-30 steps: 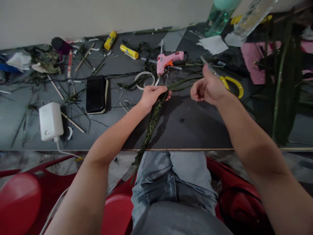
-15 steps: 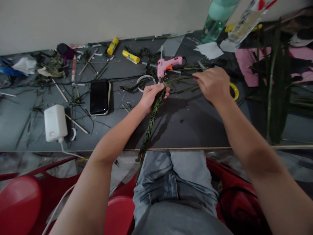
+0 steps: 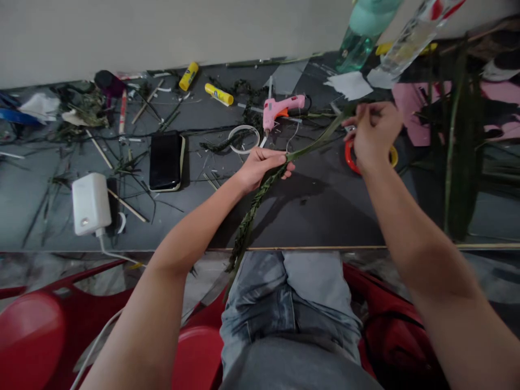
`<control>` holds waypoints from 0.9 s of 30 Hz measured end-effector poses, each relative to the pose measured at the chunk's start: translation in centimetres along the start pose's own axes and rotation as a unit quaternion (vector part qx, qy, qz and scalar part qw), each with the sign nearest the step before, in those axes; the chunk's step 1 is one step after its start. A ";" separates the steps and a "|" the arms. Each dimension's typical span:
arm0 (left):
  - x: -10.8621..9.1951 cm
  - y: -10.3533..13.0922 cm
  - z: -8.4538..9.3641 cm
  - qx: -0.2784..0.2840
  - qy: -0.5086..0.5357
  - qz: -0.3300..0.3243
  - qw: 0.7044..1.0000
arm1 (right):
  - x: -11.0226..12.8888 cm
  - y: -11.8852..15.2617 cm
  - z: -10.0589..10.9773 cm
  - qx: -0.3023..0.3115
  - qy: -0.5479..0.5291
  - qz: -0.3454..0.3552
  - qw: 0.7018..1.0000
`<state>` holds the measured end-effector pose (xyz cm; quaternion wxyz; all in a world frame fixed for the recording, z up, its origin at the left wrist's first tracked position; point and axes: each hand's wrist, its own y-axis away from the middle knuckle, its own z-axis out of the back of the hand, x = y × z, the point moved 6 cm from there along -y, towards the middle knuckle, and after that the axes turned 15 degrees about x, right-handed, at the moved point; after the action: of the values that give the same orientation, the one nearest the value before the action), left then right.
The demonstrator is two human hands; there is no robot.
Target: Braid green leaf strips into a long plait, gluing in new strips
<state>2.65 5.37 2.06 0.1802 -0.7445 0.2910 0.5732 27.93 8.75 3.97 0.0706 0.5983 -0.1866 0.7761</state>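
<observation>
My left hand (image 3: 266, 167) is closed on a dark green braid of leaf strips (image 3: 254, 210), which hangs down over the table's front edge toward my lap. A flat green leaf strip (image 3: 320, 140) runs from the braid's upper end, up and right, to my right hand (image 3: 376, 130). My right hand pinches the far part of that strip, and the strip is stretched between both hands. Scissors with a red-orange handle (image 3: 350, 158) lie under or beside my right hand, partly hidden by it. A pink hot glue gun (image 3: 280, 111) lies just beyond my left hand.
Left of my hands are a white ring (image 3: 244, 139), a dark phone (image 3: 166, 161) and a white power bank (image 3: 91, 203) with a cable. Yellow glue sticks (image 3: 219, 94) lie behind. A green bottle (image 3: 359, 40) stands at the back right, pink sheets (image 3: 412, 111) farther right. Leaf scraps are scattered about.
My right hand has moved right and slightly up, drawing out the leaf strip. My left hand has shifted a little right and down with the braid. The red-orange scissors handle has come into view.
</observation>
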 end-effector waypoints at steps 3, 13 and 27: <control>0.3 0.0 0.0 -0.033 0.009 0.009 0.999 | 1.0 0.9 -4.1 0.042 -0.063 -0.092 0.993; 0.5 -0.4 1.0 -0.103 -0.010 -0.016 0.994 | 4.3 5.1 -8.6 0.241 0.057 0.143 0.958; 0.6 -0.4 0.8 -0.074 -0.064 -0.081 0.992 | 0.3 3.1 -9.3 0.284 -0.075 -0.015 0.956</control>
<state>2.42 5.96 1.27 0.1889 -0.7389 0.1743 0.6228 18.46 9.29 1.59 -0.1044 0.6531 0.0458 0.7487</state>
